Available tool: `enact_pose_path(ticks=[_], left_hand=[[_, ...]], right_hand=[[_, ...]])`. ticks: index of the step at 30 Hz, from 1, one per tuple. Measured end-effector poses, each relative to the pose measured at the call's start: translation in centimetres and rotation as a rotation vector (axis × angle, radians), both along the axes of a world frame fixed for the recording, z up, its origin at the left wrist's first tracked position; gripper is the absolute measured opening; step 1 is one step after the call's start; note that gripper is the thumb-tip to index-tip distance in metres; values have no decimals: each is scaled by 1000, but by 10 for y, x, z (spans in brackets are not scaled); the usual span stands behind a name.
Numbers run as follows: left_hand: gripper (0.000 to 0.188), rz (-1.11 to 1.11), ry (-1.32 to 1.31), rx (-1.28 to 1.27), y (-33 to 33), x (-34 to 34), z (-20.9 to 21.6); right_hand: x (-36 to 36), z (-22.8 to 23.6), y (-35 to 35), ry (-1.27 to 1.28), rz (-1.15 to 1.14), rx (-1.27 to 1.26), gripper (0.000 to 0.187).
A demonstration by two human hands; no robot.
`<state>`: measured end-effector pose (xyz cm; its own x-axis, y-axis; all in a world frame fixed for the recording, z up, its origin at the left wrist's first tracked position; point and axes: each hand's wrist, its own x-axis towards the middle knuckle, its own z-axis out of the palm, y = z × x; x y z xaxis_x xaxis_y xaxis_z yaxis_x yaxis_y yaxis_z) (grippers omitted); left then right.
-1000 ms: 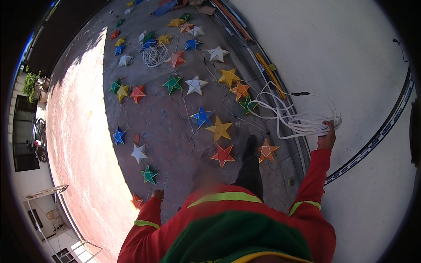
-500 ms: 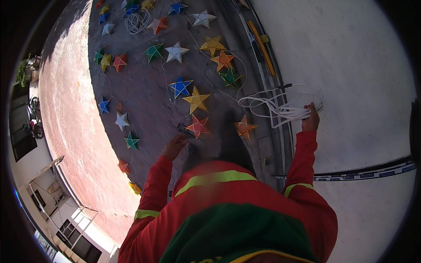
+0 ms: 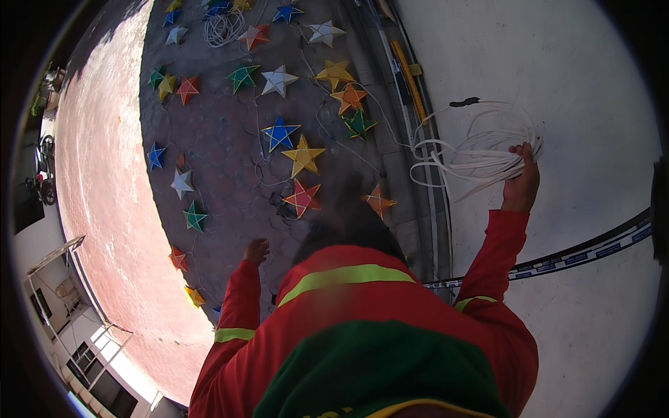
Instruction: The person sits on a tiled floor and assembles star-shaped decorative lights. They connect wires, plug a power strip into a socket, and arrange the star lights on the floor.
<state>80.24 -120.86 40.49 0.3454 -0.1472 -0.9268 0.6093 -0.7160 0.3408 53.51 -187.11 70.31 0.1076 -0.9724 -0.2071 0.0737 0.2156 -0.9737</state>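
My right hand (image 3: 523,180), out at the right over the pale surface, is closed around a coil of white cable (image 3: 481,160). Loose loops of the coil spread leftward from the fingers, and a black end piece (image 3: 465,102) shows at its top. My left hand (image 3: 256,251) hangs low over the dark paving, loosely open with nothing visible in it. Nearest to it are a red star lantern (image 3: 302,199) and a small black tangle (image 3: 282,207) beside that star. A gold star lantern (image 3: 303,157) and a blue star lantern (image 3: 281,133) lie just beyond.
More star lanterns, such as a white one (image 3: 279,81) and an orange one (image 3: 379,202), lie across the paving, linked by thin wires. Another white cable coil (image 3: 224,29) sits at the far end. A yellow strip (image 3: 408,82) runs along the edge at right.
My right hand has moved right with the cable coil, which has spread wider. My left hand has drawn back toward me and left, away from the black tangle by the red star.
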Motion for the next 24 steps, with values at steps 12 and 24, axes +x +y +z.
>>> enact_pose_path(ticks=[12, 24], left_hand=[[43, 77, -54, -84, 158, -118, -36], [38, 560, 221, 155, 333, -272, -30]], right_hand=[[78, 182, 79, -317, 154, -423, 21], [118, 144, 155, -248, 308, -304, 21]])
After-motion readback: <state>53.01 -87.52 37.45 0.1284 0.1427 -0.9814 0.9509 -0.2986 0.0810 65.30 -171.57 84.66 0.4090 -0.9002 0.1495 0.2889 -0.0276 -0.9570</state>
